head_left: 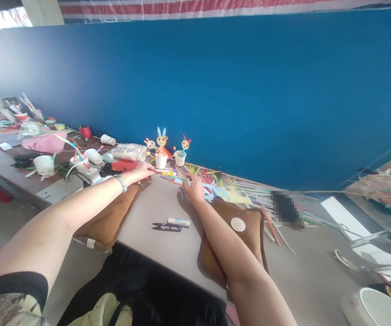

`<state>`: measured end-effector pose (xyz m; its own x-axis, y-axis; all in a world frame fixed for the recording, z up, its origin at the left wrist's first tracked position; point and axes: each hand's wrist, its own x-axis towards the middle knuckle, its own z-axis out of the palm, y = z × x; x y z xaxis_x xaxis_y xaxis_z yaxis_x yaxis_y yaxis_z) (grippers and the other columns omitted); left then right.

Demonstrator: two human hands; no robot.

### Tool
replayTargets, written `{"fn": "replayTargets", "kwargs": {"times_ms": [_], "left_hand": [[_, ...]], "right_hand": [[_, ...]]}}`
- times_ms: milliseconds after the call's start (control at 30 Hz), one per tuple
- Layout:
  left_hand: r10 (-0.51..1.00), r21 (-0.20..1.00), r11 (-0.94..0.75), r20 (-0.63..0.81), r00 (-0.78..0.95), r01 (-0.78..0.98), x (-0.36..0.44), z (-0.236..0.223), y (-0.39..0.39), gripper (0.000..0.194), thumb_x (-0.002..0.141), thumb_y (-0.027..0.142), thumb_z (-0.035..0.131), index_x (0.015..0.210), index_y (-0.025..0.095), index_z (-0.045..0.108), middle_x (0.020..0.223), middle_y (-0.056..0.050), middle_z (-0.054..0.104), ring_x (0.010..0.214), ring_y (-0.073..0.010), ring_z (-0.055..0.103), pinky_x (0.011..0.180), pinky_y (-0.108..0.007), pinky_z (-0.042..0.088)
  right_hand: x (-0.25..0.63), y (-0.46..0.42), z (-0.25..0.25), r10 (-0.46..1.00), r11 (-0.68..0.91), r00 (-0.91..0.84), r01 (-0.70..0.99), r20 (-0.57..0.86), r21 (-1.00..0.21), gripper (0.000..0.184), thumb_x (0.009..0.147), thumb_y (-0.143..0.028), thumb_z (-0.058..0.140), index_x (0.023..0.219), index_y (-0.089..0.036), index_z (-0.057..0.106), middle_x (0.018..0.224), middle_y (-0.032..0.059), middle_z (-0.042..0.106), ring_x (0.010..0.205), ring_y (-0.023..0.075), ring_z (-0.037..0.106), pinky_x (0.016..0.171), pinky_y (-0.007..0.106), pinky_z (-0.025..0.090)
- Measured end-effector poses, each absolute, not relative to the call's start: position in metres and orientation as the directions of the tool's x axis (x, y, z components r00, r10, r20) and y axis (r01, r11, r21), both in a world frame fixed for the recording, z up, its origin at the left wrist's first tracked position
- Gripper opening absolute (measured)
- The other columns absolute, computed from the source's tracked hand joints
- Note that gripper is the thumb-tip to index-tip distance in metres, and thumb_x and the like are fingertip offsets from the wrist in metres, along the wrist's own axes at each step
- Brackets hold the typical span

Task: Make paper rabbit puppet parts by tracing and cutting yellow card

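On the surface (148, 208), the yellow tube (169, 173) lies sideways just right of our left hand (144, 171) and farther from our right hand (194, 189), and we cannot tell if the fingers of either hand hold anything.

- One head-worn camera looks forward and down over the grey tabletop (154, 199), from the person's own side.
- It faces the blue partition (216, 90), which spans the upper background.
- The wide view takes in the person's lap (154, 285) below, with the left hand (145, 171) and right hand (194, 186) farther off, around mid-frame.
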<state>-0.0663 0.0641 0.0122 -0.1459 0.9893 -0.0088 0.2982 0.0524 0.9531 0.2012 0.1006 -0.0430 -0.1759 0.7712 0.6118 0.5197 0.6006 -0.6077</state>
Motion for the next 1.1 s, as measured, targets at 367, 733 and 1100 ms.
{"fn": "replayTargets", "kwargs": {"times_ms": [367,733,1100], "left_hand": [[0.929,0.749,-0.269,0.037,0.367,0.605,-0.004,0.019,-0.054,0.017,0.060,0.031,0.082,0.076,0.024,0.078,0.073,-0.003,0.074,0.063,-0.0192,0.065,0.060,-0.028,0.045],[0.821,0.327,-0.560,0.094,0.563,0.761,0.039,0.019,-0.073,0.022,0.075,0.032,0.077,0.089,0.022,0.064,0.095,-0.007,0.065,0.079,-0.0234,0.062,0.068,-0.034,0.040],[0.802,0.403,-0.536,-0.032,0.597,0.742,0.034,0.008,-0.015,0.016,0.072,0.028,0.071,0.082,0.021,0.062,0.085,-0.007,0.068,0.078,-0.0237,0.064,0.065,-0.032,0.040]], "right_hand": [[0.202,0.103,-0.046,0.825,0.539,-0.189,0.545,0.533,-0.642,0.020,0.078,-0.027,0.054,0.087,-0.019,0.070,0.086,0.0097,0.072,0.090,0.0276,0.062,0.087,0.043,0.050],[0.199,0.096,-0.042,0.814,0.560,-0.241,0.567,0.529,-0.604,0.015,0.080,-0.022,0.056,0.083,-0.019,0.070,0.087,0.0093,0.073,0.086,0.0264,0.063,0.087,0.042,0.050],[0.198,0.088,-0.039,0.814,0.562,-0.261,0.580,0.519,-0.589,0.016,0.082,-0.021,0.056,0.085,-0.020,0.071,0.088,0.0083,0.074,0.087,0.0256,0.065,0.088,0.041,0.050]]}}
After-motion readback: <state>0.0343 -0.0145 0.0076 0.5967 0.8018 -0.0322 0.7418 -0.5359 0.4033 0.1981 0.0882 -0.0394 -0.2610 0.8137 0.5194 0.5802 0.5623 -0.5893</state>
